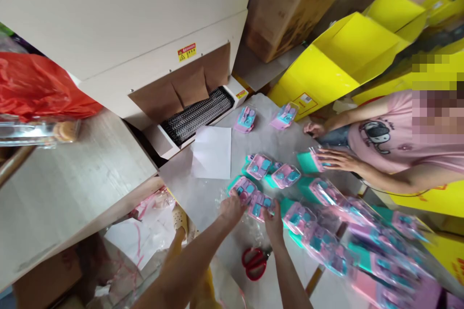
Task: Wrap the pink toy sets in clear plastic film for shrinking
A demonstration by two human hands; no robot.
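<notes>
My left hand [231, 208] is closed on the near edge of a toy blister pack [243, 190], clear plastic over pink and blue pieces with a teal card. Touching it is a second toy blister pack [259, 206], its right edge gripped by my right hand [274, 222]. Both packs are at the near side of the grey table [188, 193]. Red-handled scissors [254, 263] lie below my right hand. Just beyond my hands sit two more similar packs [272, 171]. Loose clear film shows around my fingers.
Ahead stands a white machine [145, 24] with a metal mesh conveyor [199, 115] under brown flaps. A white sheet [212, 152] lies before it. Several packs [322, 241] crowd the right. A co-worker's hand [337, 159] touches a pack. Yellow boxes [326, 67] stand behind.
</notes>
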